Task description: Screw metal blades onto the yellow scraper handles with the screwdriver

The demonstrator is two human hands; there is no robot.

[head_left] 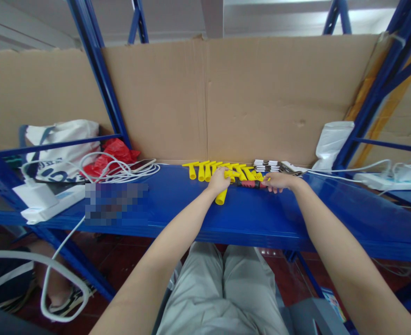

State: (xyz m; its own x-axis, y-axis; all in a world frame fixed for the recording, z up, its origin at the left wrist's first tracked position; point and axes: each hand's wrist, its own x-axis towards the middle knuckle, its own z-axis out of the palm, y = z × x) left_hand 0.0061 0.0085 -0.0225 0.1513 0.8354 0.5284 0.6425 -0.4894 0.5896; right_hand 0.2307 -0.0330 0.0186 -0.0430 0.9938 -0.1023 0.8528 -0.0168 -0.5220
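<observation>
My left hand [219, 181] is closed around a yellow T-shaped plastic piece [221, 197], whose round hollow end points toward me. To its right, my right hand [278, 181] has its fingers drawn together at the end of a red and black tool [250, 184] that lies on the blue shelf. What those fingers pinch is too small to make out. Behind both hands runs a row of similar yellow T-shaped pieces [201, 172], several of them side by side. A stack of black and white pieces [266, 165] lies just beyond my right hand.
Cardboard [254, 97] closes off the back of the blue shelf [177, 204]. At left are a white power strip [55, 204], coiled white cable [121, 171], a red plastic bag [116, 151] and a cloth bag [69, 149]. A white pouch [333, 144] leans near the right post.
</observation>
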